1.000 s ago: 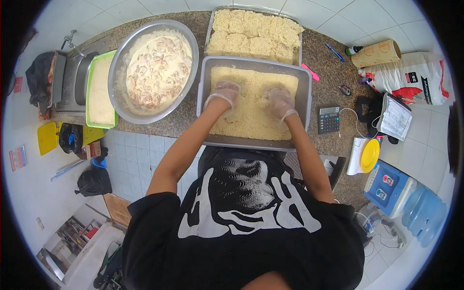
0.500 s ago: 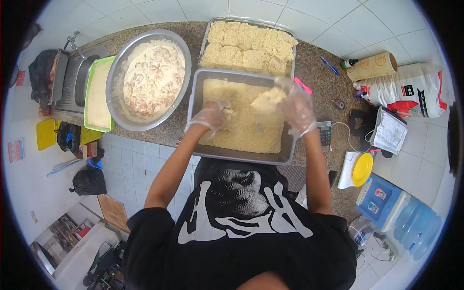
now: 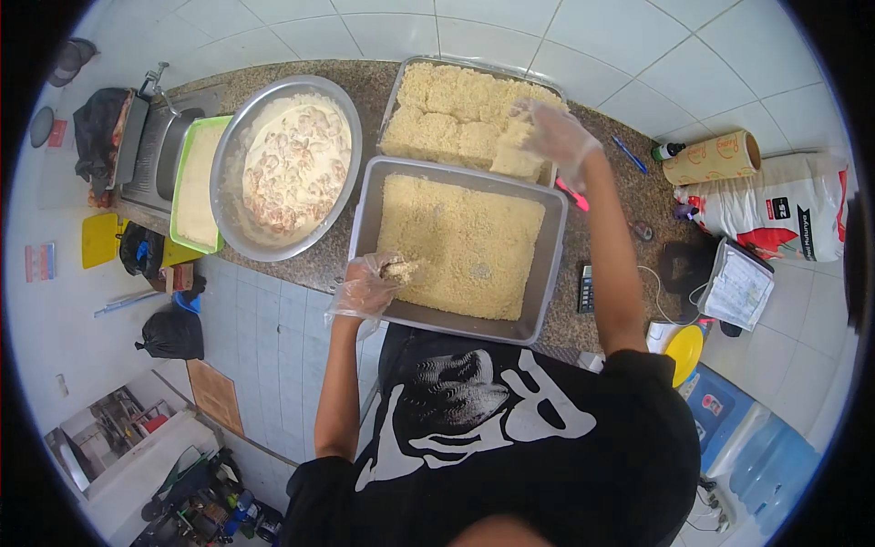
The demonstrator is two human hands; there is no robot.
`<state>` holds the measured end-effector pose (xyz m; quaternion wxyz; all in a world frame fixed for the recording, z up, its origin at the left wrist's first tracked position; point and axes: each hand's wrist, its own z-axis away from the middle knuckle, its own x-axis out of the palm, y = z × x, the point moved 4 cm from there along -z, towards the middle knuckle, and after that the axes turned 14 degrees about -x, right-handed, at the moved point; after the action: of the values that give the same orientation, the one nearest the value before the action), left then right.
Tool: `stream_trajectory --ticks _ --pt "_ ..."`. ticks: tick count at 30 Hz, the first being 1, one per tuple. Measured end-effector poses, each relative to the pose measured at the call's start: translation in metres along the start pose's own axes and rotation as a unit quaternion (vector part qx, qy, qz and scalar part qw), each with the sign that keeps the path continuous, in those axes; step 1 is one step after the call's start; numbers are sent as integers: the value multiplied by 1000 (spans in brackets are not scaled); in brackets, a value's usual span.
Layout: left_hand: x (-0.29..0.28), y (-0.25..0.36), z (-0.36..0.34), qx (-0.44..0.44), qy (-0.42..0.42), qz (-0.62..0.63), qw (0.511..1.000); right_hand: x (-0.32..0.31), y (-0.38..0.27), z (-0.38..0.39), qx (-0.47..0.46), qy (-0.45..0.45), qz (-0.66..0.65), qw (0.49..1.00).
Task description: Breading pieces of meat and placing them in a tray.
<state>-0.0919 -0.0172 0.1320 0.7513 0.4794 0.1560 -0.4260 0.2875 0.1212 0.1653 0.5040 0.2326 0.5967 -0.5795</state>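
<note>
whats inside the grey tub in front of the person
The grey tub holds a bed of pale yellow crumbs, with the gloved left hand hiding its near left corner. The crumbs cover nearly all of the tub's bottom, so anything buried in them cannot be seen.

At the far right, a white plastic sack with red patches (image 3: 756, 196) carries a number on a black square and pale lettering on a black band. Left of it, a tan cylindrical roll (image 3: 711, 158) shows repeated orange-red lettering. Nearer, on the right, a white paper sheet on a dark backing (image 3: 738, 284) bears faint marks too small to read. In the near middle, a black cloth T-shirt (image 3: 510, 456) has large, bold white shapes resembling letters. On the left wall, a rectangular red-and-blue sign (image 3: 40, 262) is too small to read.
</note>
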Motion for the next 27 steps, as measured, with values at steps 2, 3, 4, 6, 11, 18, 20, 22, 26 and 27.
stream_trajectory --ticks 2,3,4,6,11,18,20,22,26,27 --pt "5 0 1 -7 1 0 1000 38 32 -22 -19 -6 -29 999" --pt "8 -1 1 -19 -11 -1 1000 65 49 -33 7 -62 -13 998" --pt "8 -3 -1 -32 -19 -1 999 83 59 -41 29 -117 5 993" --pt "4 0 0 22 13 -6 1000 81 66 -45 9 -35 35 999" --pt "-1 27 -1 -68 -34 18 997 104 58 -36 -35 -79 192 978" --pt "4 50 -12 6 -51 -62 997 43 -97 77 -52 22 -184 981" --pt "6 68 -13 145 -67 -142 977 93 -123 100 -214 84 -208 951" --pt "8 81 -13 181 -66 -175 965 137 -131 105 -154 121 -301 933" --pt "-19 124 4 319 47 -123 938 168 -133 108 -74 132 -583 799" --pt "-25 128 8 320 46 -122 938 157 -131 109 -18 154 -618 771"
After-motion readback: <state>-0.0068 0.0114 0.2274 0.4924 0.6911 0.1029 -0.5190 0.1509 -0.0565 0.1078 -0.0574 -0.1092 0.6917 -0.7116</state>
